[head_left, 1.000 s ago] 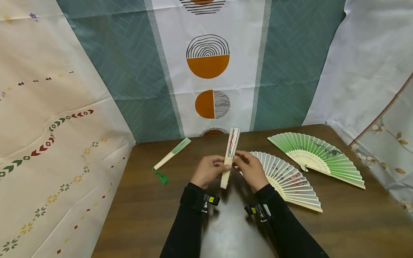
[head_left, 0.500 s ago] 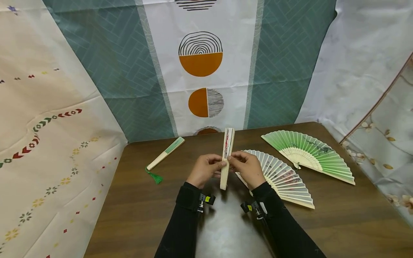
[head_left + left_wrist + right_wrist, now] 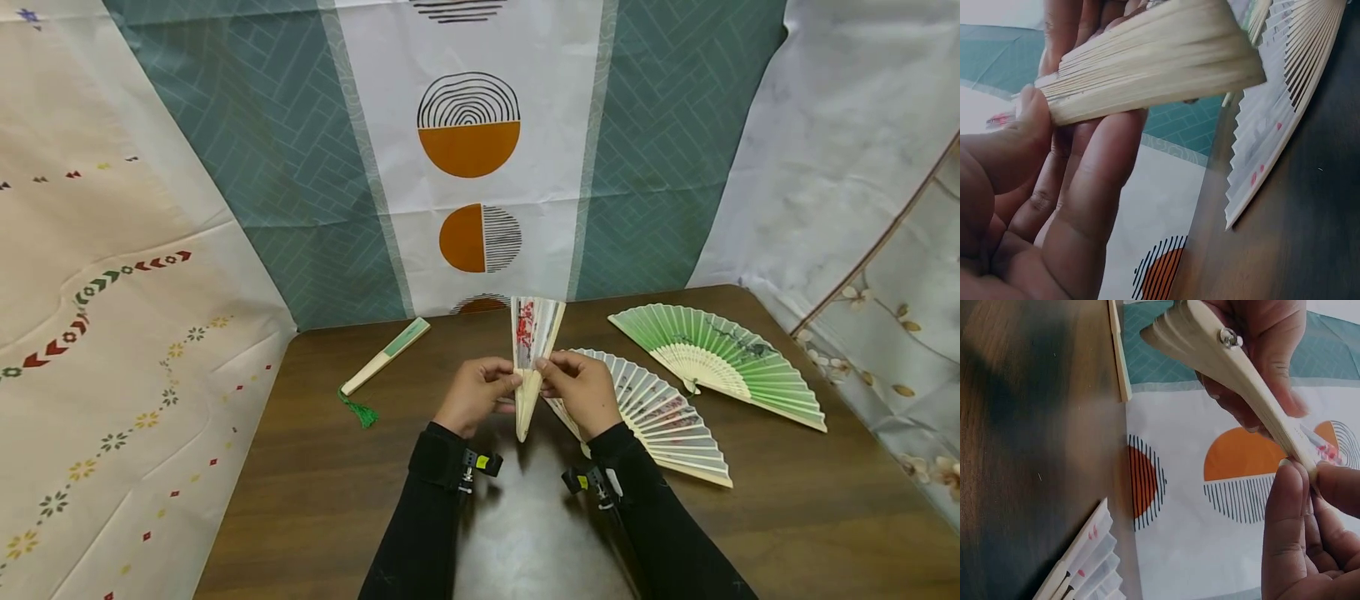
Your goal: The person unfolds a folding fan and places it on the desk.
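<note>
A white folding fan (image 3: 530, 354) with a red print and pale wooden ribs stands upright between my hands, spread a little at its top. My left hand (image 3: 478, 392) pinches its left outer rib between thumb and fingers. On the other side, my right hand (image 3: 582, 392) pinches the right outer rib. The left wrist view shows the ribs (image 3: 1154, 62) fanned slightly above the left fingers. A metal rivet (image 3: 1230, 339) joins the ribs at the lower end in the right wrist view.
An opened white fan (image 3: 667, 417) lies partly behind my right hand. Beyond it lies an opened green fan (image 3: 727, 350). A folded green fan (image 3: 390, 354) with a green tassel (image 3: 365, 415) lies at left on the brown table (image 3: 300, 500). Patterned cloth (image 3: 300, 167) hangs behind.
The fan between my hands was folded narrow and has begun to spread at the top, showing more red print. The head view has shifted slightly right; the other fans lie still.
</note>
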`<action>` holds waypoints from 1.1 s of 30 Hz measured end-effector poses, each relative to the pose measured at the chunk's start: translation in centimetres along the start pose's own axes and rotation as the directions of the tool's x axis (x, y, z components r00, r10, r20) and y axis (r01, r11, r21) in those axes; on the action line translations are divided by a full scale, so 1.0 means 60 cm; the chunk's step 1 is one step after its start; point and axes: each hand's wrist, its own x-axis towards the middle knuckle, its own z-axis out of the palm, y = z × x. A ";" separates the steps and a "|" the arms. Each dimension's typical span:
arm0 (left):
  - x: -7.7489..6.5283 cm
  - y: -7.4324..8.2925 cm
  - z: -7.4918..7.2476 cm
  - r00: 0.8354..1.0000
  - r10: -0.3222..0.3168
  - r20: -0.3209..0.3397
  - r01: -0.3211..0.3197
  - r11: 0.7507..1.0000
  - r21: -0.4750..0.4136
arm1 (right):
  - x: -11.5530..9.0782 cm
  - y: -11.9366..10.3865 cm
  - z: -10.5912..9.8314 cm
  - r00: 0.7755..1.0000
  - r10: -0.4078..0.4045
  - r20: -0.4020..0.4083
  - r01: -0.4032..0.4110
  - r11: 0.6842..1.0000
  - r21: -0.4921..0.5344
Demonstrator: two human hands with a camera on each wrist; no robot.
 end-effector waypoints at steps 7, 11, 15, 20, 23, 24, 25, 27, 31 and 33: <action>0.005 -0.003 -0.001 1.000 -0.005 -0.029 0.003 0.997 -0.078 | 0.002 0.000 -0.006 0.996 0.035 -0.080 -0.031 0.998 0.050; 0.006 -0.001 -0.002 0.998 -0.008 -0.055 0.002 0.993 -0.116 | 0.002 0.000 -0.007 0.993 0.035 -0.112 -0.026 0.997 0.077; 0.006 0.002 -0.003 0.997 0.010 -0.081 -0.020 0.991 -0.130 | 0.003 0.000 -0.009 0.990 0.023 -0.139 -0.009 0.995 0.098; 0.007 0.000 -0.004 0.994 0.017 -0.104 -0.033 0.987 -0.155 | 0.003 -0.003 -0.011 0.987 0.023 -0.157 -0.006 0.994 0.111; 0.008 0.000 -0.004 0.993 0.014 -0.115 -0.034 0.984 -0.175 | 0.004 -0.003 -0.012 0.986 0.029 -0.162 -0.010 0.993 0.118; 0.008 -0.001 -0.005 0.993 0.014 -0.120 -0.035 0.983 -0.181 | 0.004 -0.003 -0.012 0.986 0.030 -0.164 -0.010 0.992 0.122; 0.008 0.000 -0.005 0.992 0.013 -0.127 -0.037 0.982 -0.187 | 0.004 -0.003 -0.013 0.985 0.030 -0.167 -0.010 0.992 0.123; 0.008 0.000 -0.005 0.989 0.014 -0.144 -0.043 0.979 -0.198 | 0.005 -0.003 -0.014 0.984 0.030 -0.173 -0.008 0.992 0.125; 0.007 0.001 -0.007 0.984 0.011 -0.178 -0.053 0.971 -0.232 | 0.006 -0.004 -0.016 0.982 0.031 -0.186 -0.005 0.990 0.140; 0.007 0.001 -0.007 0.982 0.014 -0.190 -0.062 0.967 -0.249 | 0.006 -0.004 -0.017 0.981 0.032 -0.190 -0.002 0.987 0.160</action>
